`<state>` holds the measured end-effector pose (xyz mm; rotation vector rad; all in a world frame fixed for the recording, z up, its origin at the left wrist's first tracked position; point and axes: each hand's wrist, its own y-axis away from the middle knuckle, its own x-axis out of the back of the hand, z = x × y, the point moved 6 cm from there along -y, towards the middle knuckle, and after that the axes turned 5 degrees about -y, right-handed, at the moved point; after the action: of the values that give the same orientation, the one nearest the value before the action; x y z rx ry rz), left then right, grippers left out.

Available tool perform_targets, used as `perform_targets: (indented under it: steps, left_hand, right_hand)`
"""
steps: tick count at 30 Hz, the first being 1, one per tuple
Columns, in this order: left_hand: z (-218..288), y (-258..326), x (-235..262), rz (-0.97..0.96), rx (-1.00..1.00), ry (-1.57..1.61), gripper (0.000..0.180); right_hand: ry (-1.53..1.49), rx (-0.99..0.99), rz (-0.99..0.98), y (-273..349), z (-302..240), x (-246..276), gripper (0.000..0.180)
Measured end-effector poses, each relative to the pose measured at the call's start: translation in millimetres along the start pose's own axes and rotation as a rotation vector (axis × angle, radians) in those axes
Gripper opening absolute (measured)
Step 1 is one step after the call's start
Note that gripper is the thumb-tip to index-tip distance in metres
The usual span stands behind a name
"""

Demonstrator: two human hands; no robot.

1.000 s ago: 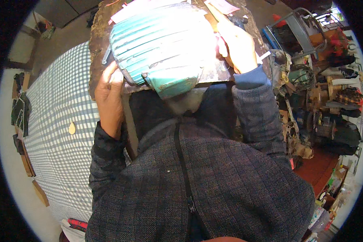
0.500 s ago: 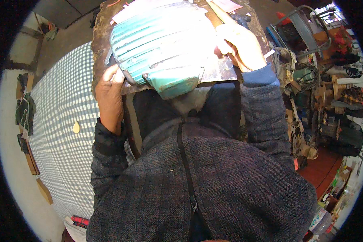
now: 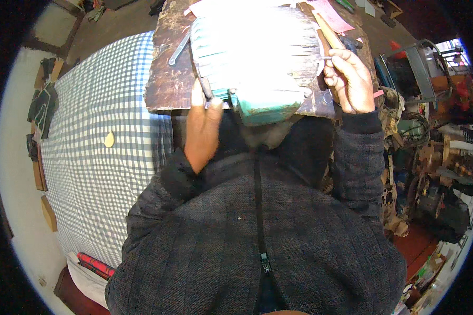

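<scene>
A green finned motor housing (image 3: 272, 113), its top washed out by glare, rests on a worn wooden table (image 3: 165, 86). My left hand (image 3: 202, 123) grips the housing's near left corner, thumb and fingers about the dark edge there. Beside the housing's right side, my right hand (image 3: 352, 79) is closed, pinching a small thin metal pin-like piece (image 3: 326, 58) that points toward the fins. Just beyond that hand lies a wooden handle (image 3: 328, 31); its far end is lost in the glare. A metal wrench (image 3: 180, 50) lies left of the housing.
Pink paper (image 3: 333, 16) lies at the table's far right. Left of the table stands a surface under a checked cloth (image 3: 100, 105), bearing a small yellowish piece (image 3: 109, 139). A metal frame (image 3: 420, 73) and cluttered shelves (image 3: 452, 152) are at the right.
The view has shifted, so the table sits farther right. My right hand now shows the thin metal piece pinched at the housing's side; my left hand keeps to the near left corner.
</scene>
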<state>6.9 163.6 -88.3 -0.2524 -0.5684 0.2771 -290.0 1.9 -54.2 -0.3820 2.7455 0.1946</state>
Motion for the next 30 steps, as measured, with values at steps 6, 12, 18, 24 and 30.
perform_targets:
  steps: [6,12,18,24,30]
  left_hand:
    - [7,16,-15,-0.024,0.126,0.196,0.083]
    - [8,25,-14,-0.018,0.11,0.172,0.089]
    - [5,31,-15,-0.042,0.146,0.117,0.092]
    - [7,32,-12,-0.035,0.144,0.101,0.092]
    - [5,34,-8,-0.032,0.186,0.111,0.084]
  right_hand:
    - [0.201,-0.096,0.037,-7,6,11,0.02]
    - [-0.087,0.021,-0.008,-5,9,3,0.014]
    - [-0.149,-0.005,-0.01,-4,8,1,0.019]
    - [0.027,-0.022,0.028,-8,12,8,0.024]
    - [-0.086,0.104,0.035,-1,7,-2,0.016]
